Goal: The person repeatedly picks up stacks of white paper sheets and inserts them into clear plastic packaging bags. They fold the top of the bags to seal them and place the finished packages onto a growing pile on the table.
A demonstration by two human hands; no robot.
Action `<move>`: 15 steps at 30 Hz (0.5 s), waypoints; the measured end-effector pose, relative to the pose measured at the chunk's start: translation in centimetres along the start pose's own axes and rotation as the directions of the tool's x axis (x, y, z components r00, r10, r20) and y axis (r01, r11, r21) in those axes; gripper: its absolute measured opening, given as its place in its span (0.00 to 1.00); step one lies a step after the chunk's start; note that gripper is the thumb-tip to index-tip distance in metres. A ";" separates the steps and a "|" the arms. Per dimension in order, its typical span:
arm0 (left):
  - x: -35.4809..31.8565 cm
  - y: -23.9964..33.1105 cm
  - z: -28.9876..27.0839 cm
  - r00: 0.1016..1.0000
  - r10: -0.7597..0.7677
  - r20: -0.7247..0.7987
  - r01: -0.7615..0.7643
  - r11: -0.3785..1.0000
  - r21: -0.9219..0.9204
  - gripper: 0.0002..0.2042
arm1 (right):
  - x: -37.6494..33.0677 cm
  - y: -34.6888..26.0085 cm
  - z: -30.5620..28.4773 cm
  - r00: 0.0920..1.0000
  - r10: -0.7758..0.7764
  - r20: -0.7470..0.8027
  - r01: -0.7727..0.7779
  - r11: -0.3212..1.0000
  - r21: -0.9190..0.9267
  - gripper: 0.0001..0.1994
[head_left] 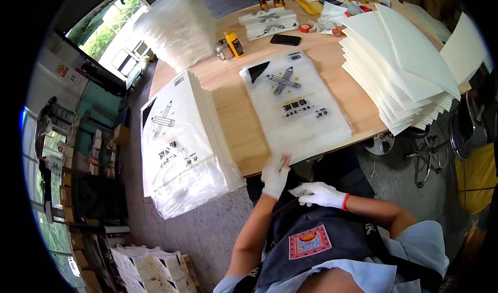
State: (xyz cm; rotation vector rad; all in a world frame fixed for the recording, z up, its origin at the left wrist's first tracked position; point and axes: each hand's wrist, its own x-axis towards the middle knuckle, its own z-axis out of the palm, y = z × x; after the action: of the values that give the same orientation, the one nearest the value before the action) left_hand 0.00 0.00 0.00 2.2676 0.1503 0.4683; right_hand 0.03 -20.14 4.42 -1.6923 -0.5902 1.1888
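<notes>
My left hand (275, 178), in a white glove, is at the table's near edge, beside the lower end of a flat stack of clear printed plastic bags (303, 103). It looks slightly blurred; its fingers point forward and apart, with nothing visible in them. My right hand (322, 195), in a white glove with a red cuff, is in front of my apron (332, 243). Its fingers are bent together around something small and greyish that I cannot make out. Left of the bags lies a thick stack of packed white paper (179, 137) in printed plastic, overhanging the near edge.
Fanned white sheets (397, 64) are piled at the right. A tall wrapped stack (174, 28) stands at the far left. A yellow bottle (234, 44), a glass jar (223, 50), a black phone (286, 39) and red tape (305, 28) lie toward the back. A swivel chair (428, 158) stands at right.
</notes>
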 end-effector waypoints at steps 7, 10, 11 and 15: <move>10.0 2.3 5.3 0.960 0.178 0.216 -0.265 0.824 0.500 0.28 | -3.2 1.9 -1.5 0.981 -0.023 -0.193 0.027 0.999 0.018 0.16; 9.0 2.2 6.7 0.950 0.214 0.226 -0.306 0.775 0.553 0.32 | -3.9 2.3 -1.1 0.978 -0.031 -0.204 0.037 0.999 0.026 0.16; 8.5 2.2 6.8 0.948 0.238 0.213 -0.318 0.767 0.557 0.33 | -3.9 2.3 -1.2 0.979 -0.031 -0.202 0.037 0.999 0.026 0.16; 7.0 4.6 5.6 0.942 0.229 0.247 -0.318 0.844 0.431 0.26 | -4.0 2.5 -1.7 0.985 -0.028 -0.172 0.030 0.999 0.014 0.17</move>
State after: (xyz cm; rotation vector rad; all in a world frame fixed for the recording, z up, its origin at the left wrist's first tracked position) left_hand 8.45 -5.17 1.93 2.8152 -0.1859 0.3913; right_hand -0.38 -25.14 4.07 -1.7458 -0.4954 1.0117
